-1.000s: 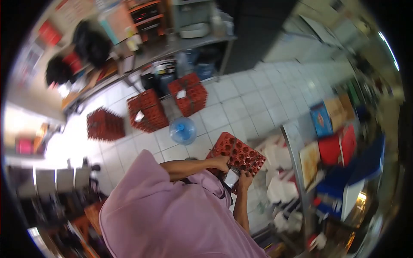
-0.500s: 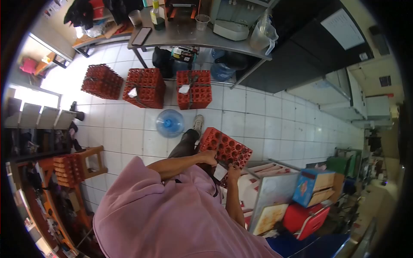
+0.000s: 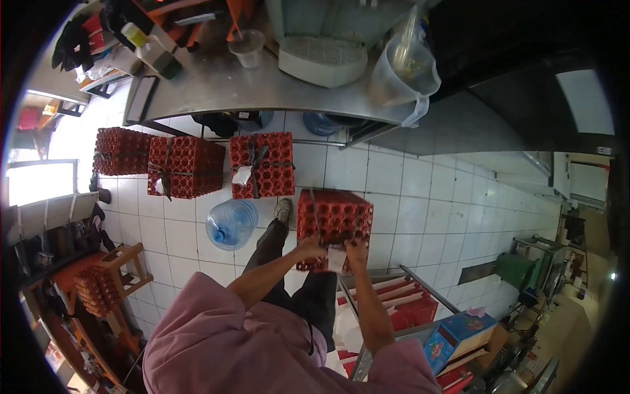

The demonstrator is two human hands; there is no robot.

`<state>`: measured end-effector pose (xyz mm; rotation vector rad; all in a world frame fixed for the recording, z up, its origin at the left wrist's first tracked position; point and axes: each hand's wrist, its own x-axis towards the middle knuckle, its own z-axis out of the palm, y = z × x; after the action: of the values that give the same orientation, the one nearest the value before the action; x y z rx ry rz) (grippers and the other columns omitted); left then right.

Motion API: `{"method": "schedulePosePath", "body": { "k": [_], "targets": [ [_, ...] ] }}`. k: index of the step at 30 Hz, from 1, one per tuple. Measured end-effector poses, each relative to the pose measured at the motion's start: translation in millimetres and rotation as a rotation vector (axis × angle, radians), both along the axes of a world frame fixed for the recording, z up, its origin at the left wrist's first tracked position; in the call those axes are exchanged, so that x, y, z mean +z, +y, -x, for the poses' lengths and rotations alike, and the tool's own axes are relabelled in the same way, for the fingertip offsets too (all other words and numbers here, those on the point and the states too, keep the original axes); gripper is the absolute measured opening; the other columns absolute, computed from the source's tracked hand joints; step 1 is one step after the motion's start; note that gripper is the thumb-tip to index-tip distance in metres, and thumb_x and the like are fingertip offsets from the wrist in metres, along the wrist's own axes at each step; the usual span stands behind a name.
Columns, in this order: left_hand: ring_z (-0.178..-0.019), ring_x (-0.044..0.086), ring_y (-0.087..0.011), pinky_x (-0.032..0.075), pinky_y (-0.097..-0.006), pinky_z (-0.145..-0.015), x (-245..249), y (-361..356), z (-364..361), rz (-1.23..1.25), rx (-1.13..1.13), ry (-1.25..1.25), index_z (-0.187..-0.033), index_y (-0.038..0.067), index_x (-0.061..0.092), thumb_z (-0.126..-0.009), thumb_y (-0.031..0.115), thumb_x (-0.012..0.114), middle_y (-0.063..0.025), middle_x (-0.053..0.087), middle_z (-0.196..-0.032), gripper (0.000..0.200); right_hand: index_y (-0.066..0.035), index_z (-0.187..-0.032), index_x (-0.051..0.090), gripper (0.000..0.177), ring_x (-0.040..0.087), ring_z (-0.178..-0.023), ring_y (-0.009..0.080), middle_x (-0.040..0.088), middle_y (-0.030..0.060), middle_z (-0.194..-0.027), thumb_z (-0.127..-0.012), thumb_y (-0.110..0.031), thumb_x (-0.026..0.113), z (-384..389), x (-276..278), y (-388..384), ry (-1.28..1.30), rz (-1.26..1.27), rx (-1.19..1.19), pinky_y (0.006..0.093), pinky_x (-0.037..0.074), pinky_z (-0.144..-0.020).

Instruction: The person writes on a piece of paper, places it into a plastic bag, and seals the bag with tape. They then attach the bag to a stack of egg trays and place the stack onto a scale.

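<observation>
A tied stack of red egg trays (image 3: 333, 213) is in front of me, a dark strap running over its top. My left hand (image 3: 312, 249) is closed on the near left part of that stack, at the strap. Close beside it, my right hand (image 3: 356, 253) is closed at the near right part, fingers bent over the top. Between the hands a white paper tag (image 3: 336, 258) hangs at the near edge. Whether the stack touches the floor is hard to tell. Left of it stands another tied stack (image 3: 262, 167) with a white tag.
Two more egg tray stacks (image 3: 186, 167) stand further left. A blue water jug (image 3: 232, 224) lies on the tiled floor by my foot. Ahead is a metal table (image 3: 210, 92) with a clear pitcher (image 3: 405, 72). A rack (image 3: 407, 302) stands close on my right.
The held stack has gone from slanted to nearly square with the row of stacks, and is nearer to it. Both hands have stayed on it while my view shifted forward.
</observation>
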<state>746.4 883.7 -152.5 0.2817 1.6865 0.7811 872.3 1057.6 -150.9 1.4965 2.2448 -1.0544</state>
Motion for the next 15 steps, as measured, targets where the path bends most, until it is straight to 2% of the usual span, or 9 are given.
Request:
{"method": "schedulePosePath", "body": {
  "k": [3,5,6,8,10,11,12,14,15],
  "targets": [
    [-0.104,0.067,-0.0433,0.056,-0.0477,-0.082,-54,56,50,0.080,-0.030,0.035,-0.126,-0.003,0.049,-0.065,0.025,0.071,-0.0272,0.068,-0.107,0.071,-0.004,-0.087,0.070,0.034,0.069,-0.088,0.0362,0.070,0.0191,-0.086,-0.077,-0.037,0.074,29,-73,47,0.069,-0.045,0.051,0.0452,0.052,-0.081],
    [-0.104,0.066,-0.0439,0.056,-0.0484,-0.083,-85,65,46,0.117,-0.055,0.098,-0.128,-0.002,0.048,-0.066,0.026,0.070,-0.0273,0.068,-0.107,0.071,-0.006,-0.089,0.071,0.034,0.068,-0.090,0.0384,0.070,0.0194,-0.088,-0.078,-0.038,0.073,33,-117,60,0.063,0.035,0.018,0.0469,0.052,-0.082],
    [-0.103,0.066,-0.0439,0.056,-0.0486,-0.083,-115,74,56,0.112,-0.034,0.177,-0.129,-0.002,0.048,-0.067,0.026,0.069,-0.0274,0.068,-0.107,0.072,-0.007,-0.090,0.071,0.034,0.068,-0.092,0.0395,0.070,0.0195,-0.088,-0.078,-0.039,0.073,57,-141,76,0.086,0.065,0.017,0.0478,0.052,-0.083],
    [-0.104,0.066,-0.0433,0.055,-0.0483,-0.084,-149,90,66,0.022,-0.042,0.426,-0.132,0.000,0.047,-0.069,0.027,0.069,-0.0272,0.068,-0.108,0.072,-0.009,-0.094,0.072,0.033,0.067,-0.094,0.0404,0.070,0.0205,-0.088,-0.080,-0.040,0.072,72,-175,86,0.109,-0.107,0.108,0.0480,0.052,-0.084],
    [-0.107,0.065,-0.0412,0.054,-0.0469,-0.088,-156,114,101,-0.004,-0.068,0.389,-0.135,0.003,0.047,-0.071,0.031,0.069,-0.0269,0.067,-0.109,0.073,-0.010,-0.100,0.072,0.037,0.066,-0.099,0.0418,0.070,0.0218,-0.096,-0.081,-0.042,0.071,115,-160,110,0.083,-0.115,0.049,0.0488,0.051,-0.086],
    [-0.109,0.065,-0.0397,0.054,-0.0461,-0.090,-132,121,112,0.063,-0.075,0.147,-0.135,0.005,0.048,-0.072,0.033,0.070,-0.0267,0.067,-0.110,0.073,-0.009,-0.102,0.071,0.040,0.065,-0.101,0.0429,0.069,0.0218,-0.101,-0.082,-0.043,0.070,129,-141,120,0.063,-0.013,0.041,0.0493,0.051,-0.088],
    [-0.109,0.065,-0.0385,0.054,-0.0454,-0.090,-116,126,108,0.118,-0.009,0.142,-0.134,0.006,0.051,-0.071,0.034,0.070,-0.0263,0.068,-0.109,0.071,-0.008,-0.105,0.071,0.043,0.064,-0.104,0.0440,0.069,0.0218,-0.106,-0.083,-0.045,0.070,133,-130,131,0.052,0.079,0.035,0.0498,0.050,-0.089],
    [-0.109,0.065,-0.0368,0.053,-0.0444,-0.091,-129,142,124,0.089,0.058,0.218,-0.128,0.006,0.055,-0.070,0.036,0.071,-0.0253,0.068,-0.109,0.068,-0.005,-0.107,0.071,0.045,0.063,-0.103,0.0459,0.067,0.0227,-0.114,-0.085,-0.043,0.068,133,-162,143,0.063,-0.019,0.226,0.0503,0.050,-0.089],
    [-0.109,0.066,-0.0363,0.053,-0.0440,-0.091,-149,129,119,0.050,0.054,0.252,-0.125,0.005,0.057,-0.069,0.036,0.071,-0.0247,0.068,-0.109,0.066,-0.004,-0.112,0.069,0.045,0.065,-0.103,0.0407,0.068,0.0226,-0.112,-0.086,-0.041,0.069,133,-166,144,0.111,-0.032,0.268,0.0453,0.051,-0.089]
  ]
}}
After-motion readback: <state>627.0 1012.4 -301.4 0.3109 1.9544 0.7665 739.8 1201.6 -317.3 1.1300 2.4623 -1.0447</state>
